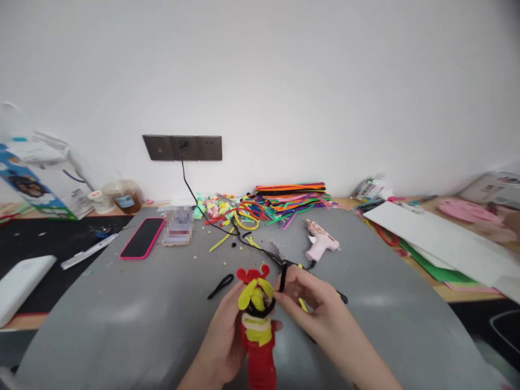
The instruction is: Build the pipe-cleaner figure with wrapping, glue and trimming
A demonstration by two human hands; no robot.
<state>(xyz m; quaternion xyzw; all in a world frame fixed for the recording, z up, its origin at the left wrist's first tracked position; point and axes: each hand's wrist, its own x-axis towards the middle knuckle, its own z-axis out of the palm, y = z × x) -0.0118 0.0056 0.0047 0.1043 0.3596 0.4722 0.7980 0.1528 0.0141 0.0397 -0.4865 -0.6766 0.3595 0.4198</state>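
Note:
My left hand (223,333) is wrapped round a pipe cleaner figure (260,365) and holds it upright near the table's front. The figure has a red lower body, a yellow and cream middle, yellow drooping strands and red curls on top. Between thumb and fingers, my right hand (319,306) pinches a black pipe cleaner (283,277) that curves round the front of the figure's yellow head part. Left of the figure lies a folded black pipe cleaner loop (220,286). A dark-handled tool (343,297) lies partly hidden behind my right hand.
Behind my hands lie a pink glue gun (322,241), a stack of coloured pipe cleaners (290,197) and a heap of small pompoms (215,207). A black cord (190,189) runs from the wall socket (184,147) across the table. A pink-edged phone (143,238) lies left; white sheets (442,238) lie right.

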